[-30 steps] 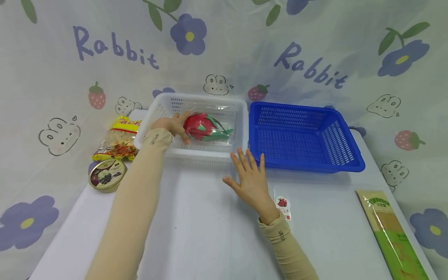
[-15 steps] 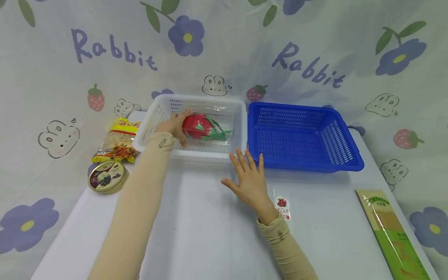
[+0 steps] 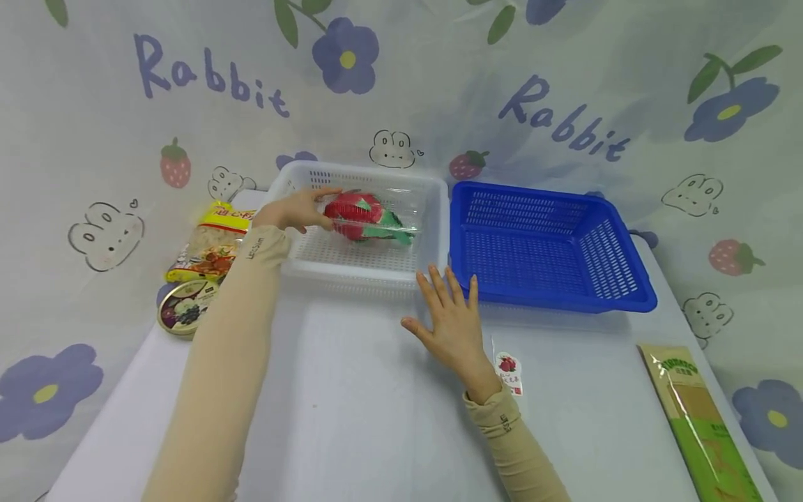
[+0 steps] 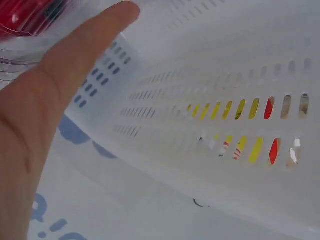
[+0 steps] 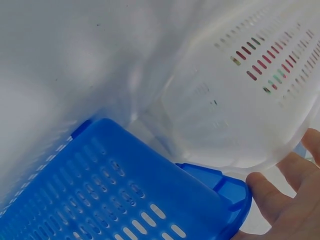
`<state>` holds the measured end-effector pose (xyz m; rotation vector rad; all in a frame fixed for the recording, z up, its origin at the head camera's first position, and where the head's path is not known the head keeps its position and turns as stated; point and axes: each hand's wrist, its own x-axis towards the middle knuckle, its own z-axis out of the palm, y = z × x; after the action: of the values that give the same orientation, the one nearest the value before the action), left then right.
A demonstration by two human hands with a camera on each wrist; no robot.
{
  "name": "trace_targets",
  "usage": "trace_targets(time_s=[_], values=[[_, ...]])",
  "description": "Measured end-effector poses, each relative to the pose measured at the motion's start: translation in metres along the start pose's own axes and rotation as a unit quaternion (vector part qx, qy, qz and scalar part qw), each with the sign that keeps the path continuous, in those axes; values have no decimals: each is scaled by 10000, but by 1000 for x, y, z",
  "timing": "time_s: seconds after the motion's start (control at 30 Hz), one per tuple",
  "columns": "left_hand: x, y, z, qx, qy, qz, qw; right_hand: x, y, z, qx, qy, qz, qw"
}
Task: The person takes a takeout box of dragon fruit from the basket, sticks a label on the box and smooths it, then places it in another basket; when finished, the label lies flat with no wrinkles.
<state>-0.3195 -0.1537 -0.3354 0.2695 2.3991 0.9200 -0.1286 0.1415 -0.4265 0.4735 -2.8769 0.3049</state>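
Note:
A red dragon fruit (image 3: 357,215) with green scales lies inside a clear plastic box (image 3: 406,202) in the white basket (image 3: 370,272). My left hand (image 3: 293,210) grips the box's left end between thumb and fingers. In the left wrist view, one finger (image 4: 75,55) crosses in front of the basket wall, beside the box; the other fingers are hidden. My right hand (image 3: 453,333) lies with fingers spread at the adjoining front corners of the white and blue baskets. In the right wrist view, its fingertips touch the blue basket's handle (image 5: 220,187) and the white rim.
The blue basket (image 3: 552,301) stands against the white one. A yellow food bag (image 3: 210,244) and a round tin (image 3: 185,307) lie at left, partly behind the left arm. A green-and-tan packet (image 3: 705,422) lies at right. A dragon-fruit label (image 3: 508,373) is by the right wrist.
My left hand has drawn back slightly to the left and upward, and the box with the dragon fruit has shifted up and tilted. The right hand stays in place.

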Motion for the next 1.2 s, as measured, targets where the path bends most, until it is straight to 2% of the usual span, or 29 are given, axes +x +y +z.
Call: trace_targets(time_s=[0.1, 0.2, 0.3, 0.43, 0.53, 0.83, 1.2], values=[[0, -2, -5, -642, 152, 180, 9977, 0, -1, 1, 23, 34, -24, 10000], [1, -3, -6, -1338, 381, 329, 9897, 0, -2, 1, 58, 100, -26, 9999], [3, -3, -4, -1604, 697, 430, 9836, 1, -3, 0, 50, 99, 1, 9999], [6, -1, 0, -1424, 1152, 469, 9820, 1, -4, 1, 15, 68, 11, 10000], [7, 1, 2, -1265, 1360, 422, 9817, 1, -5, 2, 6, 56, 33, 10000], [7, 2, 6, -1079, 1626, 277, 9804, 1, -7, 6, -14, 165, 18, 9999], [7, 5, 11, -723, 2147, 636, 9719, 1, -5, 5, -25, -2, 115, 9999]])
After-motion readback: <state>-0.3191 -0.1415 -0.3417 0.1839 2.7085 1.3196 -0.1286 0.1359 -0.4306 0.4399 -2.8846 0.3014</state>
